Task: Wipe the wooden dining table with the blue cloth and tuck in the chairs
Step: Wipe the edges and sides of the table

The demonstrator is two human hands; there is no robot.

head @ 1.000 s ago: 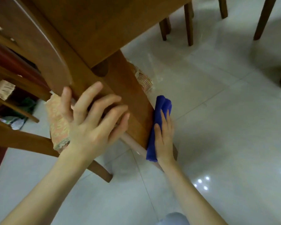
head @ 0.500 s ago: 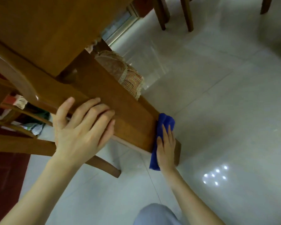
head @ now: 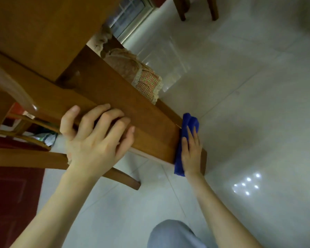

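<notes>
Since a second ago the left hand has gone from lying spread on the desk leg to hooking onto it, while the cloth hand has barely shifted.

The blue cloth is folded into a long pad and sits flat against the narrow outer edge of the desk leg, down near its foot. The right hand presses it there with straight fingers laid along the cloth, not curled round it. A bit of cloth sticks out past the fingertips and past the wrist.

On the leg's wide face, the left hand's fingers bend over one edge with the thumb over the other, so it's gripping the slab.

The desk top spreads out above the leg. A chair stands just left of the leg, with some crumpled packaging under it, print too blurred to read. Behind the leg, a checked cushion with lace trim peeks out. The pale glossy tiled floor lies right of the leg, and a knee in light fabric is below it.
</notes>
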